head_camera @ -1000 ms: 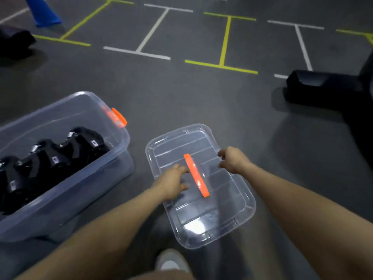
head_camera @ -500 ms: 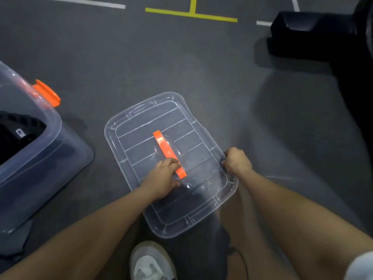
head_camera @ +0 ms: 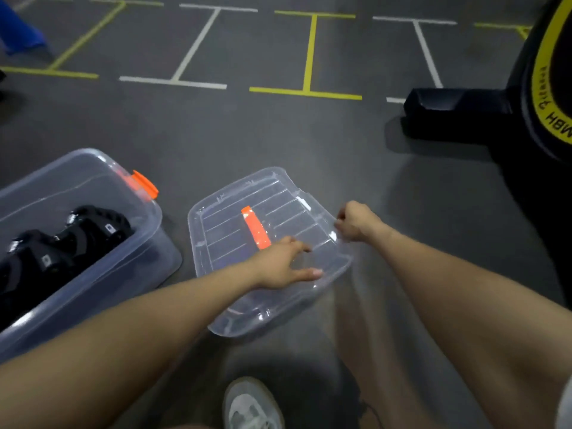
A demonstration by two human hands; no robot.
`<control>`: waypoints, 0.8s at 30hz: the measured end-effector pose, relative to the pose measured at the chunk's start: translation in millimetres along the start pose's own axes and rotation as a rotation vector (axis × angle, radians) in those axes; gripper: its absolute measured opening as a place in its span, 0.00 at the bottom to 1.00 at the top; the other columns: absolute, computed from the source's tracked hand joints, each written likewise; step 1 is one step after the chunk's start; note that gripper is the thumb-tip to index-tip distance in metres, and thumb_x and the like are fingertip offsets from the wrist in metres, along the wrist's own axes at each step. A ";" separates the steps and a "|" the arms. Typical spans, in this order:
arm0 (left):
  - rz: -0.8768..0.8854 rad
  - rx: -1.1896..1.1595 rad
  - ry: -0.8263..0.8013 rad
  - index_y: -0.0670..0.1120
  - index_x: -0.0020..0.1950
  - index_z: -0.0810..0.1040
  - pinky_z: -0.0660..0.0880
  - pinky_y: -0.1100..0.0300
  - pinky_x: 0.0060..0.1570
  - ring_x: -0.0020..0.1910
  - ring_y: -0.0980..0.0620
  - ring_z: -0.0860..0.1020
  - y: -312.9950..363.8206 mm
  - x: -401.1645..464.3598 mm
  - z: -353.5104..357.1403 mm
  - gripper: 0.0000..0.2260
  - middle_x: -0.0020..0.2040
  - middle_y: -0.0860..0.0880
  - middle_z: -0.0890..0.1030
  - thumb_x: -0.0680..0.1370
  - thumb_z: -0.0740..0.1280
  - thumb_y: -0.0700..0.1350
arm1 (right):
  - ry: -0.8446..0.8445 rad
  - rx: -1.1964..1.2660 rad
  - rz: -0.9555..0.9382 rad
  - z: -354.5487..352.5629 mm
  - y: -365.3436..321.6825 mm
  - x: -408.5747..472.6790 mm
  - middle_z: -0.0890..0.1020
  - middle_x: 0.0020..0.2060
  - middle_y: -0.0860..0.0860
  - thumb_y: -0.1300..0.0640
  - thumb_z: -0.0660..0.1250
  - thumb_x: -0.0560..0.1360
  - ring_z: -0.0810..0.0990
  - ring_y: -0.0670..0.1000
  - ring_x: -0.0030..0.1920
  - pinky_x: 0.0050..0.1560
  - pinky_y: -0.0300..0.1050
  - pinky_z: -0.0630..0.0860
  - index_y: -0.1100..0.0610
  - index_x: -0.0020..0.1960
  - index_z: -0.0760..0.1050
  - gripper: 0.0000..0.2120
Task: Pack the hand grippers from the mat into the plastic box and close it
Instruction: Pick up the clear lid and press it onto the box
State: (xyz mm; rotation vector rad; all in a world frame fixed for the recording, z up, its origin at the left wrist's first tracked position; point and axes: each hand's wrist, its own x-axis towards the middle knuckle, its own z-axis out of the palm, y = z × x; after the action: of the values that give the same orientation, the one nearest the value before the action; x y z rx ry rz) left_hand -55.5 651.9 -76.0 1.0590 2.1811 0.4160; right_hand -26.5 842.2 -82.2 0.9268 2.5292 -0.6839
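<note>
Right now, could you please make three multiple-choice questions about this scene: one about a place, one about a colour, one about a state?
1. Where does the clear lid lie?
A. on the box
B. on the floor, right of the plastic box
C. inside the box

2. What colour is the lid's handle?
A. orange
B. blue
C. white

3. How is the box now?
A. closed and latched
B. open and empty
C. open, with black hand grippers inside

Answers:
1 B: the lid rests on the grey floor beside the box, under both hands.
2 A: the strip across the lid is bright orange.
3 C: the box has no lid on, and the grippers show inside.
</note>
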 end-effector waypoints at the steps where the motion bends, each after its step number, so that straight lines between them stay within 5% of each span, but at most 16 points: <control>1: -0.001 -0.004 0.018 0.49 0.72 0.64 0.64 0.56 0.70 0.69 0.48 0.67 7.6 -4.9 -11.9 0.32 0.69 0.46 0.67 0.72 0.66 0.61 | 0.009 0.031 -0.021 -11.7 -12.8 -4.2 0.83 0.44 0.61 0.61 0.61 0.73 0.80 0.57 0.43 0.42 0.43 0.75 0.64 0.47 0.80 0.10; 6: -0.092 0.122 0.146 0.51 0.74 0.59 0.68 0.49 0.67 0.67 0.46 0.70 29.2 -34.3 -66.4 0.40 0.70 0.48 0.66 0.67 0.72 0.59 | 0.054 0.205 -0.056 -63.6 -78.5 -30.0 0.78 0.35 0.60 0.66 0.62 0.71 0.76 0.55 0.28 0.29 0.41 0.78 0.65 0.36 0.73 0.06; 10: -0.089 0.146 0.474 0.44 0.66 0.69 0.70 0.51 0.62 0.63 0.42 0.74 27.0 -65.3 -102.0 0.21 0.64 0.43 0.75 0.73 0.66 0.43 | 0.197 0.453 -0.118 -94.2 -130.0 -44.6 0.78 0.42 0.61 0.60 0.65 0.73 0.84 0.58 0.42 0.45 0.48 0.82 0.62 0.37 0.71 0.09; 13: -0.161 -0.090 0.764 0.42 0.58 0.73 0.74 0.50 0.57 0.56 0.41 0.78 7.3 -94.5 -136.2 0.13 0.57 0.41 0.80 0.74 0.65 0.41 | 0.157 0.680 -0.220 -101.8 -172.6 -60.2 0.76 0.44 0.57 0.56 0.61 0.78 0.81 0.51 0.32 0.36 0.41 0.78 0.57 0.36 0.69 0.13; 17: -0.243 -0.467 1.036 0.47 0.45 0.72 0.77 0.51 0.51 0.45 0.46 0.80 -39.1 -143.7 -180.2 0.05 0.46 0.44 0.80 0.74 0.67 0.45 | 0.113 0.385 -0.366 -83.7 -219.7 -78.0 0.75 0.40 0.59 0.53 0.63 0.77 0.72 0.54 0.41 0.43 0.46 0.70 0.63 0.45 0.77 0.13; 20: -0.185 -0.845 1.146 0.49 0.39 0.65 0.76 0.60 0.31 0.27 0.56 0.80 -70.7 -193.1 -195.3 0.10 0.38 0.45 0.79 0.77 0.65 0.43 | 0.149 0.170 -0.398 -69.6 -245.3 -88.4 0.74 0.39 0.57 0.54 0.64 0.77 0.72 0.53 0.43 0.44 0.41 0.66 0.67 0.52 0.79 0.16; 24: -0.217 -1.047 1.221 0.43 0.40 0.71 0.74 0.69 0.22 0.22 0.62 0.79 -110.6 -257.6 -198.9 0.08 0.38 0.46 0.78 0.79 0.62 0.43 | 0.111 -0.037 -0.411 -52.8 -281.5 -98.9 0.73 0.31 0.56 0.54 0.64 0.76 0.73 0.53 0.44 0.33 0.40 0.65 0.63 0.41 0.75 0.11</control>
State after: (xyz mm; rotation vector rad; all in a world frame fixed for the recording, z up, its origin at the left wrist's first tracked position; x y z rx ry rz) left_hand -140.3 382.2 119.4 -0.1434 2.2998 2.1954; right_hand -153.9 634.0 97.3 0.4422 2.8542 -0.7132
